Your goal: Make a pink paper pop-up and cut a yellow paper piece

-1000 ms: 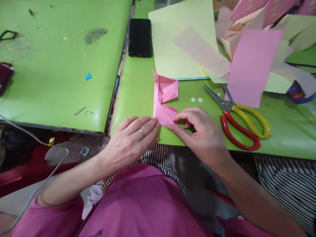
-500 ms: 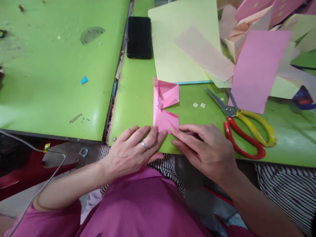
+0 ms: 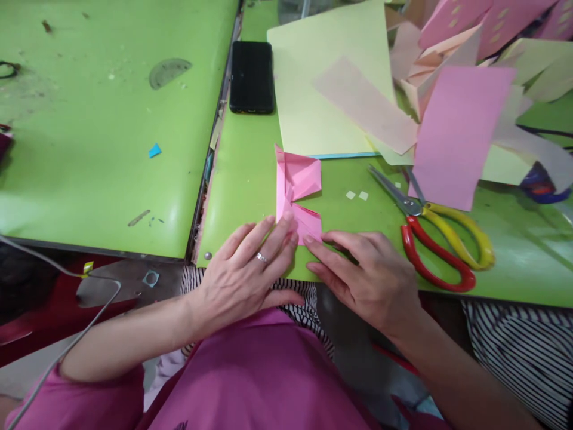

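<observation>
A folded piece of pink paper [image 3: 307, 174] lies on the green table top in front of me, with overlapping flaps and a notch on its right side. My left hand [image 3: 250, 263], with a ring on one finger, lies flat with fingers stretched out, its fingertips pressing the near-left part of the paper. From the other side, my right hand [image 3: 371, 272] rests fingertips on the paper's near right corner. Its fingers are slightly bent, and the thumb is apart from them, off the paper. Scissors [image 3: 414, 206] with one red and one yellow handle lie open-bladed to the right.
A black phone [image 3: 252, 77] lies beyond the paper, beside a stack of pale yellow sheets [image 3: 331, 36]. Loose pink sheets [image 3: 461, 131] and folded pieces pile up at the right. A protractor [image 3: 170, 73] and a blue scrap [image 3: 154, 150] are on the left table, across a gap.
My left hand has slid its fingertips further up onto the paper, and its thumb has straightened out. My right fingertips stay at the near right corner. The view has shifted slightly.
</observation>
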Tool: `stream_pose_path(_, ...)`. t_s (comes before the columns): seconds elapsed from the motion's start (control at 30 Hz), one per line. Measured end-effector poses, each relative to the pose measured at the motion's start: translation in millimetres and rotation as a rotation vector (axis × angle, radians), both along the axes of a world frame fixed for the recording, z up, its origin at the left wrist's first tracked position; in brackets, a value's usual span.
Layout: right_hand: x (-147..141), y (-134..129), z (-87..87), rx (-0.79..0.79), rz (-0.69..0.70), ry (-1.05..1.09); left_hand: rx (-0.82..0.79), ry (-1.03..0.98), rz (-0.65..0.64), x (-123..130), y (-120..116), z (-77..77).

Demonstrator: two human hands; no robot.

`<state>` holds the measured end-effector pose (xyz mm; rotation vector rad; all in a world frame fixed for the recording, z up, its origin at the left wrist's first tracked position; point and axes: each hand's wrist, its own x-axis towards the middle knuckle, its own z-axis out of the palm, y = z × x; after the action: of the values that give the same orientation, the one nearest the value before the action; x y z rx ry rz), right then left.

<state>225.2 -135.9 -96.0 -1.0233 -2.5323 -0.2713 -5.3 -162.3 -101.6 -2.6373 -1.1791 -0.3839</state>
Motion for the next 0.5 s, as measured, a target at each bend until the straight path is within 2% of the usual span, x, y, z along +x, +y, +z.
stream_pose_path(0.5,-0.5,0.2,-1.7,-0.01,-0.001,0.019,-0.005,0.056,0.067,7.3,-3.5,-1.6)
